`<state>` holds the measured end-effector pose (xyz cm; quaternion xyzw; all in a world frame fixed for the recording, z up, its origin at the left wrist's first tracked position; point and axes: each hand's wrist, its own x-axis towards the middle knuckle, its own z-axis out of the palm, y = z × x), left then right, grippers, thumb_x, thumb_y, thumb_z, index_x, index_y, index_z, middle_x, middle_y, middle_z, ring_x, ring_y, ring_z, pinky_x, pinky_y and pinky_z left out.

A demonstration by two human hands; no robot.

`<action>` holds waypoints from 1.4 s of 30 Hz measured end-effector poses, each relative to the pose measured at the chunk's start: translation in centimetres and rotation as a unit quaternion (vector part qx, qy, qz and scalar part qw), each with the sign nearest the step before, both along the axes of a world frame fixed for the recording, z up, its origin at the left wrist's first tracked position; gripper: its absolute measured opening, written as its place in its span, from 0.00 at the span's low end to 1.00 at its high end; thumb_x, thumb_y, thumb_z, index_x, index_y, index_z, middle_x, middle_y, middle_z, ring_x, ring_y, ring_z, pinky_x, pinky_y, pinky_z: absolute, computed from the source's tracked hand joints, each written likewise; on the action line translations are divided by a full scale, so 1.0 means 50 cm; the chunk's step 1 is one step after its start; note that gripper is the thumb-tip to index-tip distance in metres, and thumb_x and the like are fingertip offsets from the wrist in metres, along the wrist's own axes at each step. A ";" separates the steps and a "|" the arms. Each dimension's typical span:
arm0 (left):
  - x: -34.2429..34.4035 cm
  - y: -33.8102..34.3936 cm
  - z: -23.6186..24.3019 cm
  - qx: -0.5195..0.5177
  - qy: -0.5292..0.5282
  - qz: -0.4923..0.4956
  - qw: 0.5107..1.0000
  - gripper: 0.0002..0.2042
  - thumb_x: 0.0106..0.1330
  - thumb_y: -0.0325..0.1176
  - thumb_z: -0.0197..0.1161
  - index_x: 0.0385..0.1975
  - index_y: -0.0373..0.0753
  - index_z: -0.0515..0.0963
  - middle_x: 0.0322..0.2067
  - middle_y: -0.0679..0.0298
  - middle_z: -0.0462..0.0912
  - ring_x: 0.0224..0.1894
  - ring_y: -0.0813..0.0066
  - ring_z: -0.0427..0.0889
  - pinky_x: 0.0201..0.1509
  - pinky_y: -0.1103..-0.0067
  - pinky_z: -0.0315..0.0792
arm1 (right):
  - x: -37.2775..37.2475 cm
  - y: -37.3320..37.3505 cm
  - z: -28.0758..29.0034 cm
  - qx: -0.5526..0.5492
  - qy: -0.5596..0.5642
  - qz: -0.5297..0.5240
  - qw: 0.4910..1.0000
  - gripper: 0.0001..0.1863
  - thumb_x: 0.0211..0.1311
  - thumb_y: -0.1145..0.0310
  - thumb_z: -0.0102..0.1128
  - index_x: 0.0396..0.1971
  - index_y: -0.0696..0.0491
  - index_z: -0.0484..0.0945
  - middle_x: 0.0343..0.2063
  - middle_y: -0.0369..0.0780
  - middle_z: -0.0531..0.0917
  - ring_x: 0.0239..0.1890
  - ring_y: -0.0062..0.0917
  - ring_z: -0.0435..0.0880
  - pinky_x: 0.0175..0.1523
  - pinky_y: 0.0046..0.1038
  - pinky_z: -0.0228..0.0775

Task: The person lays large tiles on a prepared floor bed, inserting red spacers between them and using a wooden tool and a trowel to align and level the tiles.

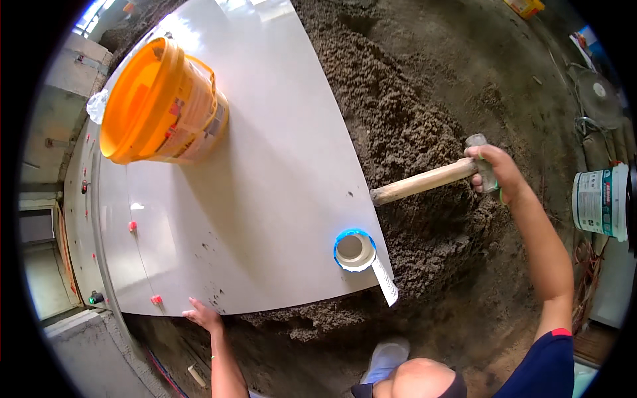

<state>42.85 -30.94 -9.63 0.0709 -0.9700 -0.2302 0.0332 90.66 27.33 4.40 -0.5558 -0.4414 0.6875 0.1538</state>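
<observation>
Right hand (pixel 492 167) is closed around the head end of a mallet (pixel 431 180), whose wooden handle points left toward the tile (pixel 265 166) edge. Left hand (pixel 202 315) lies flat and open, fingers spread, pressing the near edge of the same tile. I hold nothing in it.

Tile status: I see one large pale tile seated on the mortar bed (pixel 411 132), with red spacers (pixel 156 300) at the joint along its left side, next to a neighbouring tile. A roll of tape (pixel 355 251), blue-rimmed, sits on the near right corner with a strip hanging off the edge. An orange bucket (pixel 156 103) stands tilted at the far left.

Progress, as I judge it: placement is done; levelling is in hand. To the right, loose mortar remains uncovered, so further tiles are left to lay. A white pail (pixel 600 201) stands beyond it.
</observation>
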 end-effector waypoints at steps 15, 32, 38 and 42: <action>0.007 0.012 -0.004 0.014 0.010 0.017 1.000 0.45 0.74 0.58 0.43 0.70 0.19 0.40 0.74 0.38 0.39 0.78 0.51 0.39 0.79 0.67 0.37 | 0.017 0.023 0.010 0.035 0.015 -0.023 0.999 0.17 0.63 0.57 0.60 0.39 0.57 0.76 0.26 0.37 0.80 0.17 0.13 0.75 0.20 0.20 0.71; -0.019 0.058 0.043 -0.286 -0.014 0.003 0.958 0.44 0.73 0.63 0.39 0.73 0.27 0.44 0.74 0.41 0.44 0.77 0.48 0.42 0.77 0.63 0.43 | 0.013 -0.039 0.019 0.008 0.027 -0.041 0.999 0.15 0.63 0.60 0.62 0.39 0.54 0.72 0.26 0.35 0.76 0.18 0.15 0.75 0.20 0.20 0.70; 0.055 0.187 0.079 0.077 0.026 -0.353 0.932 0.35 0.78 0.52 0.42 0.73 0.29 0.50 0.74 0.47 0.48 0.77 0.52 0.45 0.78 0.66 0.42 | 0.123 -0.085 0.128 0.089 -0.004 -0.025 0.996 0.16 0.63 0.60 0.61 0.42 0.57 0.74 0.28 0.38 0.80 0.19 0.14 0.76 0.19 0.18 0.69; 0.089 0.301 0.053 0.041 0.033 -0.391 0.919 0.35 0.77 0.52 0.43 0.73 0.30 0.51 0.74 0.47 0.51 0.77 0.52 0.47 0.78 0.65 0.42 | 0.046 -0.148 0.065 0.153 -0.074 0.008 0.985 0.15 0.62 0.61 0.62 0.41 0.56 0.74 0.27 0.37 0.79 0.19 0.17 0.76 0.20 0.22 0.69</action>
